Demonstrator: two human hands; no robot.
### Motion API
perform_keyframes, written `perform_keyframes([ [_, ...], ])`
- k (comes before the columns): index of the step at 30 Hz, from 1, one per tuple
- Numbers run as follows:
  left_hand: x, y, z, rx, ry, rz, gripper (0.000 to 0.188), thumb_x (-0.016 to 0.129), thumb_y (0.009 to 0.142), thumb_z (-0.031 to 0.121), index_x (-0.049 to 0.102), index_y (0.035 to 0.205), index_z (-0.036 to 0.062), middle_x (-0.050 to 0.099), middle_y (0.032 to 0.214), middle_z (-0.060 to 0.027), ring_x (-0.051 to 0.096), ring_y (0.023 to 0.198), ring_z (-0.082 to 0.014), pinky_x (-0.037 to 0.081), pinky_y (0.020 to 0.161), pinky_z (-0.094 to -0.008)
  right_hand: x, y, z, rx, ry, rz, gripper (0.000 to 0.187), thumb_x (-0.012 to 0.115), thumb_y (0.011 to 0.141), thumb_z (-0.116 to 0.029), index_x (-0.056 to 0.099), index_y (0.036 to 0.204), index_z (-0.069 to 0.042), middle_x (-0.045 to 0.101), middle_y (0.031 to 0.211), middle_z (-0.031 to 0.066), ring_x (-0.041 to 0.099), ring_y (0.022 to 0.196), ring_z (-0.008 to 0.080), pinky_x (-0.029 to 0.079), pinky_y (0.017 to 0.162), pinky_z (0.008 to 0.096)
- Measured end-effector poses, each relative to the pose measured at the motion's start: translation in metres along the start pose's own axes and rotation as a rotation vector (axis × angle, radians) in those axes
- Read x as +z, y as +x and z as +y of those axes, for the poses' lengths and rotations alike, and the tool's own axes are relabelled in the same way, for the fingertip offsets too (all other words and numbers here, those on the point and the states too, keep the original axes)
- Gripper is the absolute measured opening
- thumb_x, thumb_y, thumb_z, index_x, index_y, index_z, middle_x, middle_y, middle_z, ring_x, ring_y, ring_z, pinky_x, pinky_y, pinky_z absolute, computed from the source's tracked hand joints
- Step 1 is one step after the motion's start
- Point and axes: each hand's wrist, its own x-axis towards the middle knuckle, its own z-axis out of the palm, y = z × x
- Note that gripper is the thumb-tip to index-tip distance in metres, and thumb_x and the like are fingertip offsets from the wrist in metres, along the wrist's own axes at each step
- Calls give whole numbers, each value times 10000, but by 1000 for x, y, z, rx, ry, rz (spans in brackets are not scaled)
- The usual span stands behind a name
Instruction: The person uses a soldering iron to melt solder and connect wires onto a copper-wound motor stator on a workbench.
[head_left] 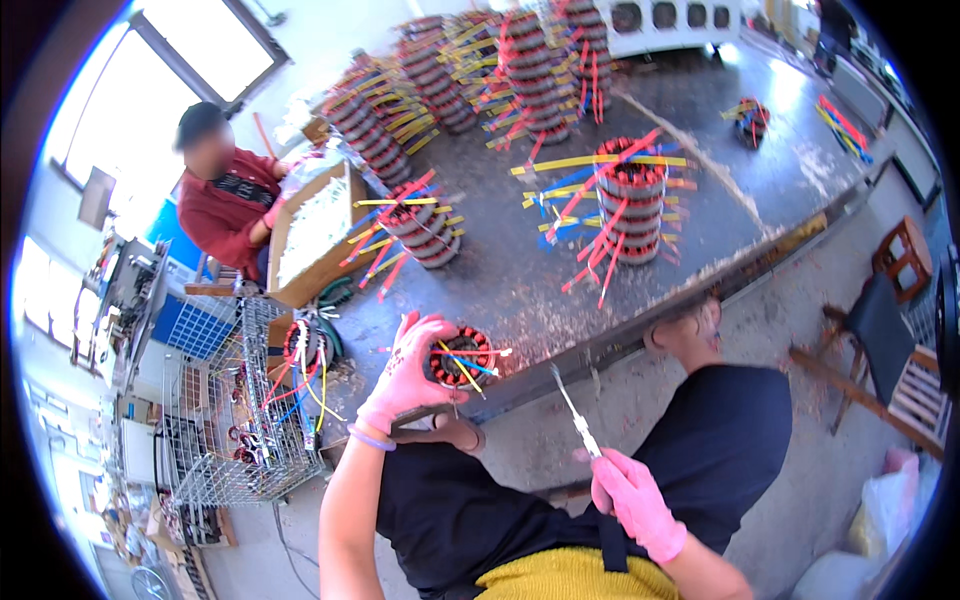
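My left hand (408, 362), in a pink glove, is closed round a motor stator (461, 360) at the table's near edge. The stator is a ring with red insulation inside, and yellow, red and blue leads stick out across its opening. My right hand (637, 500), gloved in pink too, grips a slim tool (581, 424) over my lap. That tool has a white handle and a thin metal shaft, its tip pointing up and left towards the table edge. A gap separates the tip from the stator.
Stacks of stators (632, 210) with coloured leads stand on the dark table (490, 230). A cardboard box (322, 245) of white pieces sits at the left, a person (222, 205) behind it. The wire basket (215, 440) stands left; a chair (880, 340) is at right.
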Motion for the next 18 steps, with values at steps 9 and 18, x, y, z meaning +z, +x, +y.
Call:
perform_keyframes([
  [9,-120,49,18,-227,-362,383,870,923,527,231,554,1292,43,600,1243,-113,531,1248,-275,341,1130,-409,-47,-23,-11,-102,23,81,402,517,1043,-278,555,1318,13,499,631,-32,422,542,47,309,505,209],
  [18,-122,143,-18,-334,-189,474,875,918,591,191,504,1321,-54,599,1253,-162,594,1148,-210,475,1007,-328,-30,-32,-36,-285,-136,192,407,453,1056,-362,482,734,-115,415,556,-44,331,440,52,232,423,223],
])
